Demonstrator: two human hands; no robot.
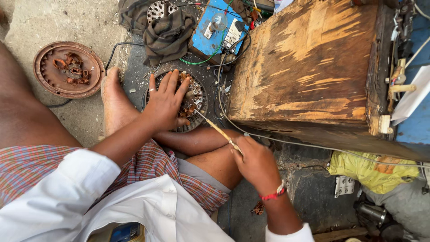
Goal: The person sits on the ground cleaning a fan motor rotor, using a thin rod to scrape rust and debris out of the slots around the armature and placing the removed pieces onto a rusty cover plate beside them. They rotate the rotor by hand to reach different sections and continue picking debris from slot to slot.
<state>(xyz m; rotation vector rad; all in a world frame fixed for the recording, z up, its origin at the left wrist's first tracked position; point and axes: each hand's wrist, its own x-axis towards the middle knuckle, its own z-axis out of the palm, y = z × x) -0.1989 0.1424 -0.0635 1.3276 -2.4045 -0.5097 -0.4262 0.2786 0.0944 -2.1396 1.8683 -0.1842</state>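
A round fan motor stator [193, 96] with copper windings lies on the ground between my legs. My left hand [165, 104] rests flat on it with the fingers spread, a ring on one finger. My right hand [256, 162], with a red thread band at the wrist, grips a thin pale stick [218, 130]. The stick's far tip reaches the stator's near edge beside my left thumb.
A worn wooden box [309, 67] stands to the right. A blue electrical board [215, 29] with a bulb, switches and wires lies behind the stator, next to a dark cloth [165, 33]. A rusty round cover [68, 69] with copper scraps sits at left. A yellow bag [371, 172] lies lower right.
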